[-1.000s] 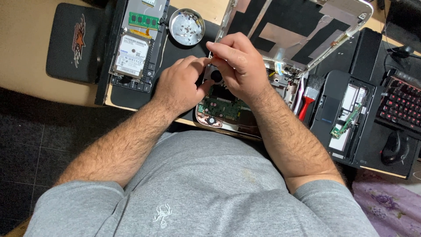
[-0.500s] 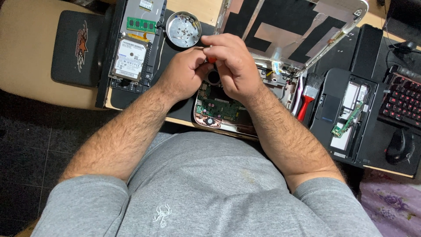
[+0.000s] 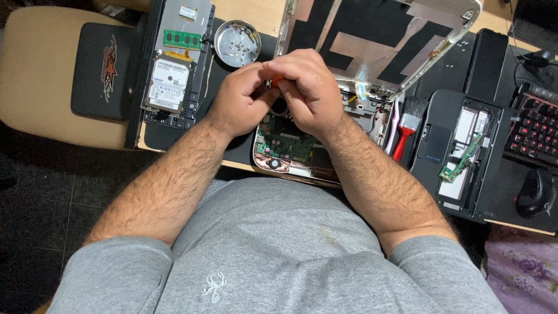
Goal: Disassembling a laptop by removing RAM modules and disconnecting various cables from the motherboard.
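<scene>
Both hands meet over an opened laptop base (image 3: 302,152) that lies at the near edge of the desk, its green circuit board (image 3: 289,145) showing just below the wrists. The left hand (image 3: 241,99) is curled with its fingers bent inward toward the right hand (image 3: 308,87), and the two touch at the fingertips. Between them a small orange piece (image 3: 278,81) peeks out, pinched where the fingers come together; it is too hidden to tell what it is or which hand really holds it. The right hand's fingers are closed down over that spot, while the left hand's grip cannot be told for sure. Behind the hands the laptop's lid shell (image 3: 378,40) stands tilted up, lined with black and silver sheets. To the left a round metal dish (image 3: 237,42) holds small bits, and beside it another dark panel carries a hard drive (image 3: 168,86) and a green memory stick (image 3: 182,39). To the right lies a red-handled brush (image 3: 407,125), then a black cover (image 3: 459,151) with a small green board on it. A keyboard with red lights (image 3: 535,131) and a dark mouse (image 3: 535,195) sit at the far right.
</scene>
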